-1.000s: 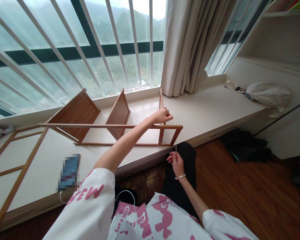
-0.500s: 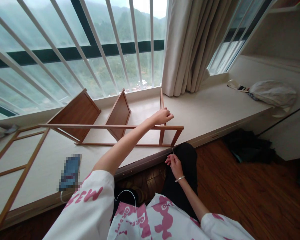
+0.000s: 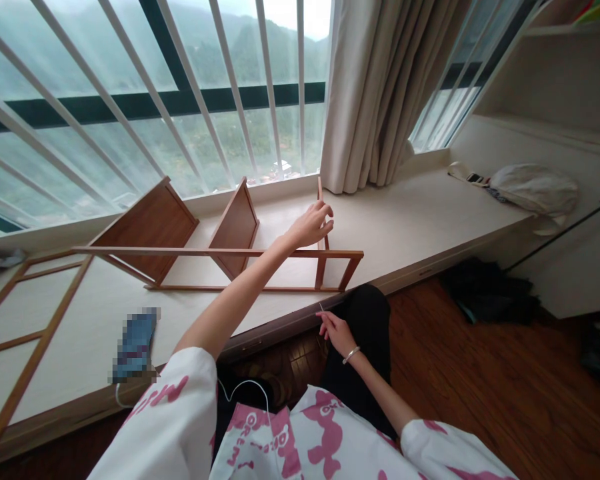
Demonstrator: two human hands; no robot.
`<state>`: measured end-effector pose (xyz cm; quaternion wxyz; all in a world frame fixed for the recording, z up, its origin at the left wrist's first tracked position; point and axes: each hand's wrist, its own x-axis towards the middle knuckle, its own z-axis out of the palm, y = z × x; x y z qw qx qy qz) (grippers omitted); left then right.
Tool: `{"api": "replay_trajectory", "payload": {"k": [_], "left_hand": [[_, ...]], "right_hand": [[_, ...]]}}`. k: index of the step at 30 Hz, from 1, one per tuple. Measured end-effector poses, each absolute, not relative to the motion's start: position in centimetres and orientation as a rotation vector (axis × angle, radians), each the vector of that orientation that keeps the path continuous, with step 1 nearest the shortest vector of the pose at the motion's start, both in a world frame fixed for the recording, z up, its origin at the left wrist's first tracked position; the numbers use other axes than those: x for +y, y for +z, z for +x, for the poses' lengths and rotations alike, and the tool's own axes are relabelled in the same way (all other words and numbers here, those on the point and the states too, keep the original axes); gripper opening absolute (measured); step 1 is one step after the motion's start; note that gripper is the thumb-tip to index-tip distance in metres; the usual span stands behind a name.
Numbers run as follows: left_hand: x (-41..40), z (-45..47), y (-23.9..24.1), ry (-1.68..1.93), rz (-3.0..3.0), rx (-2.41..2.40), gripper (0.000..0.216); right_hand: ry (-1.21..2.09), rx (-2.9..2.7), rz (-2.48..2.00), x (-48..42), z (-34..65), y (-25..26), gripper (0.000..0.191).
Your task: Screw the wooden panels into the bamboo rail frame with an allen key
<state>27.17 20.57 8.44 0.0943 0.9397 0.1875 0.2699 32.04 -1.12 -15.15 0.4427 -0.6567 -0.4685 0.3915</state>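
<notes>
A brown wooden shelf frame (image 3: 220,252) lies on its side along the windowsill ledge, with two broad panels (image 3: 147,230) standing between its rails. My left hand (image 3: 310,225) reaches over the upper rail near the right end. Its fingers are bent, thumb apart from them, right beside a narrow upright board (image 3: 321,190); whether they touch it I cannot tell. Lower down, over my dark-trousered knee, my right hand (image 3: 337,333) pinches a thin, pale metal rod (image 3: 321,307), its tip pointing up and away. The rod's lower end is hidden in the fingers.
A ladder-like wooden frame (image 3: 43,333) lies on the left. A blurred blue item (image 3: 134,347) with a white cable rests on the ledge (image 3: 410,220). A curtain (image 3: 375,100) hangs behind, and a pale bag (image 3: 535,190) sits at the right.
My left hand has shifted slightly left and up, its fist loosening into parted fingers. My right hand has moved left with the rod, which now tilts left.
</notes>
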Motion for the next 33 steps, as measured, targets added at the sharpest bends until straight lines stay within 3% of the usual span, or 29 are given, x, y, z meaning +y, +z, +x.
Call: {"api": "replay_trajectory", "payload": {"k": [4, 7, 13, 17, 33], "left_hand": [[18.0, 22.2, 8.0, 1.116, 2.687, 0.546, 0.014], [14.5, 17.5, 4.3, 1.463, 2.497, 0.694, 0.015], [10.7, 10.9, -6.6, 1.048, 2.456, 1.058, 0.023], [11.6, 8.1, -11.2, 0.853, 2.398, 1.237, 0.023], [15.8, 4.3, -15.4, 0.902, 2.064, 1.234, 0.019]], "right_hand": [[0.821, -1.432, -1.764, 0.3, 30.3, -14.5, 0.036], [0.685, -1.611, -1.865, 2.4, 28.9, -13.3, 0.034], [0.540, -1.911, -1.947, 7.0, 25.7, -11.8, 0.032], [0.512, -2.044, -1.958, 8.9, 23.5, -11.8, 0.033], [0.503, -1.923, -1.863, 12.4, 20.8, -14.2, 0.029]]}}
